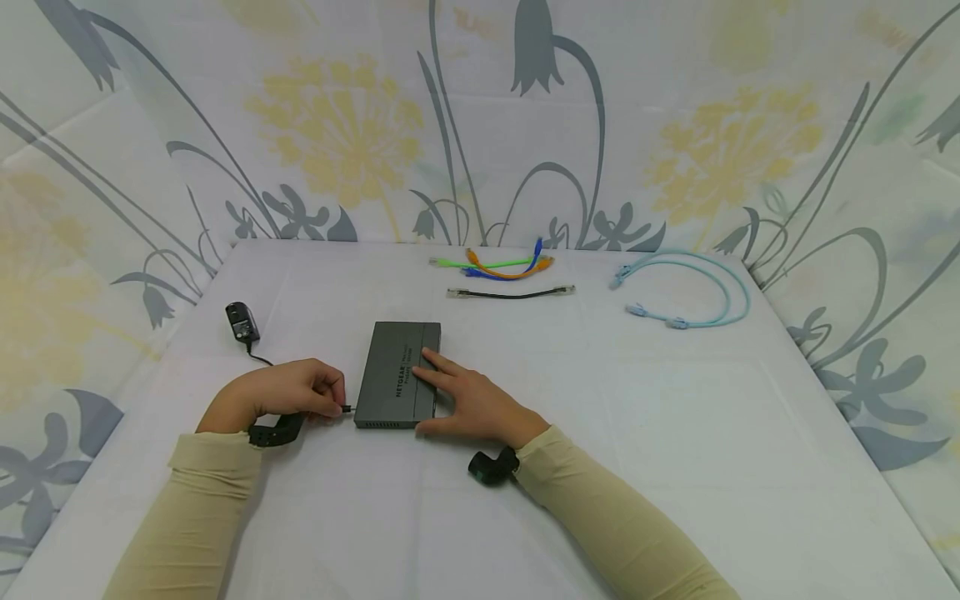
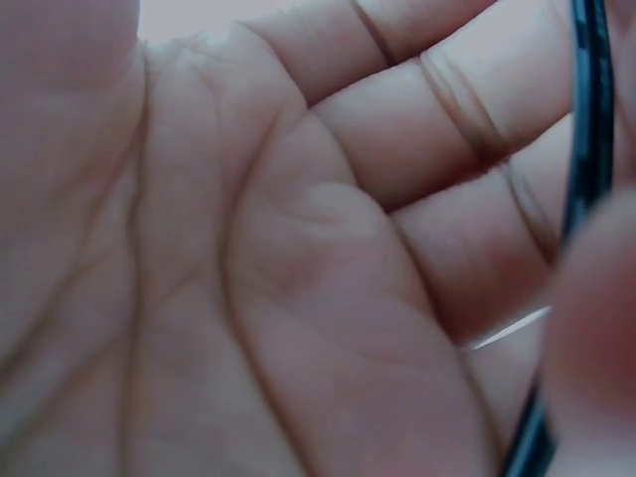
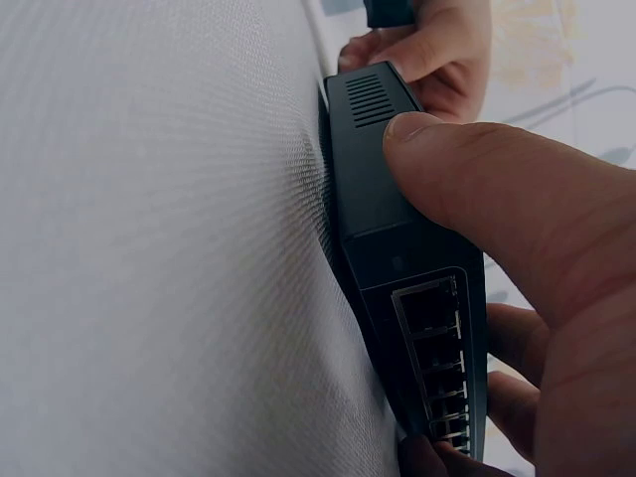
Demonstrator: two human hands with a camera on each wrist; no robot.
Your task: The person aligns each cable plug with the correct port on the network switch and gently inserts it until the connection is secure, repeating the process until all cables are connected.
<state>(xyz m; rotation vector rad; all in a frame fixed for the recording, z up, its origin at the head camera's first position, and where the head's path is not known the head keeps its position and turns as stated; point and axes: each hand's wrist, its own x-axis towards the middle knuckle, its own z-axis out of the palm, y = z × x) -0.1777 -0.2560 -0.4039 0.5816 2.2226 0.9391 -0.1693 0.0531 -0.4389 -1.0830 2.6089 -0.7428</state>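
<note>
A dark grey NETGEAR network switch (image 1: 384, 371) lies on the white-covered table, its row of ports (image 3: 432, 343) facing right. My right hand (image 1: 474, 406) grips the switch from the right, with the thumb (image 3: 447, 164) on its near side and other fingers over the top. At the left side of the switch, my left hand (image 1: 292, 387) pinches a small black power plug (image 1: 347, 409), the tip right at the casing. The black power cord (image 2: 590, 109) crosses the fingers in the left wrist view. It leads to a black power adapter (image 1: 242, 323) farther back on the left.
Short green, orange and blue network cables (image 1: 506, 268) lie in a crossed pile at the back. A short black network cable (image 1: 513, 294) is in front of them. Looped light-blue network cables (image 1: 727, 292) lie at the back right. Floral cloth (image 1: 480, 125) surrounds the table.
</note>
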